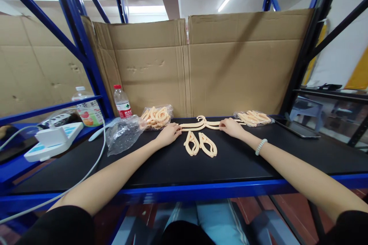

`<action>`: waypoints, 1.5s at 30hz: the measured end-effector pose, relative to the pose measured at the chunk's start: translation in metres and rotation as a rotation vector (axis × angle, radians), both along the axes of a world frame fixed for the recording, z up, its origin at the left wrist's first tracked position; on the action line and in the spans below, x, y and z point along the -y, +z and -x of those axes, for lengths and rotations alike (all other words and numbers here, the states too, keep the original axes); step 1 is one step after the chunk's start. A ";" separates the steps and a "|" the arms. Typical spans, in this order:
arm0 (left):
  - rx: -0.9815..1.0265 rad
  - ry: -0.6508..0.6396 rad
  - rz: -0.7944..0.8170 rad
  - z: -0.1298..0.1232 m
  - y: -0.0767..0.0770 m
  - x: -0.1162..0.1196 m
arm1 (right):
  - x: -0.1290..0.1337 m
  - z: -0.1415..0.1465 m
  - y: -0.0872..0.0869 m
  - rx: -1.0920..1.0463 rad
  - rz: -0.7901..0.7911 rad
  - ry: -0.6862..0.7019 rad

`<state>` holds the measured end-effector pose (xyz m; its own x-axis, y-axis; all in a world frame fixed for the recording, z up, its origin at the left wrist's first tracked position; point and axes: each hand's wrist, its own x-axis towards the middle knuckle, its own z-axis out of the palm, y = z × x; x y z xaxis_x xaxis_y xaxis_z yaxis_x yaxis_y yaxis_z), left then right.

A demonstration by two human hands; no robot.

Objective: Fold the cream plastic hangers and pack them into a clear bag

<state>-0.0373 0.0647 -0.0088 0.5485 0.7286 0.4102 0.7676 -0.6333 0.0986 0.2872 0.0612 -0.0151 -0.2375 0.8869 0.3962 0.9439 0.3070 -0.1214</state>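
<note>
A cream plastic folding clothes hanger [205, 123] lies spread out on the black tabletop, its hook pointing away from me. My left hand [170, 134] is closed around the tip of its left arm. On the other side, my right hand [231, 128] grips the right arm, whose end sticks out past my fingers. Nearer to me, between my forearms, rest two folded hangers of the same colour, a left one [191, 143] and a right one [208, 144].
Bags of folded hangers lie behind each hand, left [157, 116] and right [253, 118]. Crumpled clear plastic [122, 138], a red-capped water bottle [123, 102] and a power strip [53, 141] with a white cable stand left. A dark tablet-like slab [297, 128] lies right. Cardboard [247, 65] walls the back.
</note>
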 end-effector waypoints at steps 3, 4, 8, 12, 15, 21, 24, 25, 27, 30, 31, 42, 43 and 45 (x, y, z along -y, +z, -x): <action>-0.006 0.036 0.004 -0.002 0.000 0.002 | -0.002 0.002 -0.002 -0.034 0.013 0.012; -0.008 0.045 0.003 -0.003 0.001 0.003 | -0.003 0.003 -0.003 -0.051 0.012 0.013; 0.005 0.090 -0.019 -0.004 0.003 0.011 | 0.001 0.006 0.002 -0.132 -0.010 0.009; 0.057 0.117 -0.054 -0.007 0.010 0.021 | 0.012 0.008 0.018 -0.188 -0.080 0.017; 0.118 0.102 -0.095 -0.009 0.018 0.028 | 0.024 0.009 0.031 -0.208 -0.140 0.026; 0.324 -0.012 -0.192 -0.013 0.028 0.035 | 0.036 0.016 0.038 -0.255 -0.232 0.071; 0.438 -0.051 -0.206 -0.013 0.030 0.037 | 0.033 0.018 0.032 -0.272 -0.223 0.121; 0.472 -0.058 -0.201 -0.013 0.031 0.038 | 0.032 0.019 0.030 -0.274 -0.216 0.134; 0.540 -0.059 -0.178 -0.013 0.032 0.040 | 0.029 0.019 0.027 -0.274 -0.201 0.154; 0.646 -0.044 -0.118 -0.015 0.032 0.042 | 0.026 0.019 0.024 -0.263 -0.185 0.166; 0.681 -0.041 -0.088 -0.016 0.031 0.043 | 0.026 0.019 0.023 -0.258 -0.181 0.167; 0.939 0.039 0.212 -0.017 0.018 0.036 | 0.035 0.029 0.023 -0.232 -0.147 0.241; 0.965 0.039 0.225 -0.017 0.018 0.035 | 0.035 0.030 0.024 -0.231 -0.145 0.249; 1.012 0.022 0.253 -0.016 0.018 0.033 | 0.035 0.030 0.023 -0.232 -0.149 0.264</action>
